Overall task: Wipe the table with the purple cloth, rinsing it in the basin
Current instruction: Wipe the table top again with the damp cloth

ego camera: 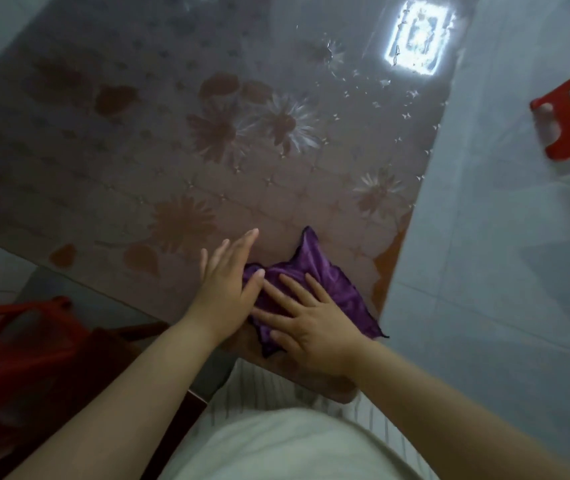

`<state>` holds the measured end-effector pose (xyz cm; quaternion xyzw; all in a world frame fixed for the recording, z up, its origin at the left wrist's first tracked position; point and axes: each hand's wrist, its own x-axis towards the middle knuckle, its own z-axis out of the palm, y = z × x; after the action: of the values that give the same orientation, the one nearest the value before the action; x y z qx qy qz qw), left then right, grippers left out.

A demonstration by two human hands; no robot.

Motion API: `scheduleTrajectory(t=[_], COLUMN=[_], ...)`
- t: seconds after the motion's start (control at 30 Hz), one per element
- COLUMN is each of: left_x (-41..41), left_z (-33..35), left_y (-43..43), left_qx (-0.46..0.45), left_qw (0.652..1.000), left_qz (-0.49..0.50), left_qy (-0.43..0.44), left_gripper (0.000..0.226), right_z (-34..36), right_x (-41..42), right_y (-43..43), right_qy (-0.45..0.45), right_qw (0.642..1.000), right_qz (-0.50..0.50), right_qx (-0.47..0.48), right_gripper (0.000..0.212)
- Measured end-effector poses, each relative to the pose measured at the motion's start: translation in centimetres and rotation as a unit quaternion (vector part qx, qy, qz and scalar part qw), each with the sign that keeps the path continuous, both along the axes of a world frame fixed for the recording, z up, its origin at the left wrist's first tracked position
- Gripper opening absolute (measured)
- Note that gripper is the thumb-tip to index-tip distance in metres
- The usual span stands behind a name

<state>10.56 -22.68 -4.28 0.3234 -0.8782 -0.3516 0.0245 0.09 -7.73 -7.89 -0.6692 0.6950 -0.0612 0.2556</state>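
The purple cloth (321, 275) lies crumpled on the near right corner of the table (172, 150), which has a glossy flower-patterned cover. My right hand (311, 320) lies flat on the cloth with its fingers spread, pressing it down. My left hand (228, 275) rests flat beside it with straight fingers; its thumb touches the cloth's left edge and the fingers lie on the bare table. No basin is in view.
A red plastic stool (567, 112) stands on the tiled floor to the right of the table. Another red stool (24, 344) stands at the near left, beside my body. A bright window reflection (415, 36) glares on the far tabletop.
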Motion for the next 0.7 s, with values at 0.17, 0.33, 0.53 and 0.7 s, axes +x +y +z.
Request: scheduleTrajectory(t=[0.17,0.33,0.53,0.7], left_x=[-2.4,-3.5,-6.5,-8.5], left_z=[1.0,1.3,0.5,2.0], left_y=[-0.5,4.4,14.5,15.8], left_qx=[-0.039,-0.058,-0.029,-0.041], left_qw=[0.996,0.984,0.969,0.964], left_qz=[0.076,0.171,0.246,0.264], left_qy=[-0.003,-0.013,-0.022,-0.014], left_gripper=[0.057,0.055,0.056,0.055], right_z=[0.6,0.1,0.2,0.5], right_x=[-7.5,-16.2,-10.3,-10.6], right_y=[5.3,1.2,4.1,5.2], right_qy=[0.069,0.093,0.05,0.046], right_qw=[0.989,0.995,0.987,0.979], right_qz=[0.122,-0.039,0.156,0.198], right_qx=[-0.046,0.013,0.001,0.01], right_gripper=[0.045,0.048,0.053,0.055])
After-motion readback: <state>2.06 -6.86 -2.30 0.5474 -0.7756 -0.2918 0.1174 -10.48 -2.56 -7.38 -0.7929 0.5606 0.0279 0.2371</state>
